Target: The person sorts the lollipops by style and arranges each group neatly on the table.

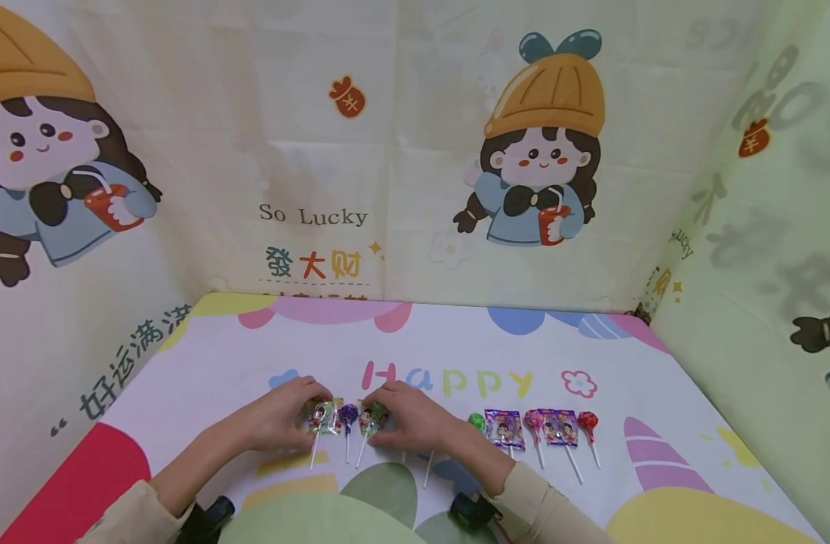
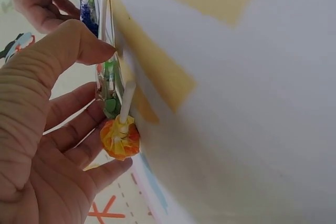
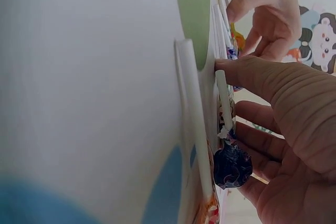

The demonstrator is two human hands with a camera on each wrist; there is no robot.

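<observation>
My left hand [image 1: 285,415] holds a flat, clear-and-green wrapped lollipop [image 1: 322,417] between thumb and fingers, its white stick pointing toward me. Under the left palm, a round orange-and-yellow lollipop [image 2: 121,139] lies beside it, hidden in the head view. My right hand [image 1: 418,419] grips a similar green-wrapped lollipop [image 1: 367,418] by its sides. Between the two hands sits a round purple lollipop [image 1: 348,414], stick also toward me. Close to the right palm is a round dark-blue lollipop [image 3: 232,166], covered by the hand in the head view.
Rightward along the same row lie a green round lollipop [image 1: 476,421], a purple flat-wrapped one [image 1: 504,429], a pink round one [image 1: 535,420], another purple flat one [image 1: 559,428] and a red round one [image 1: 587,421]. A printed cloth wall [image 1: 415,151] stands behind the patterned table [image 1: 251,355].
</observation>
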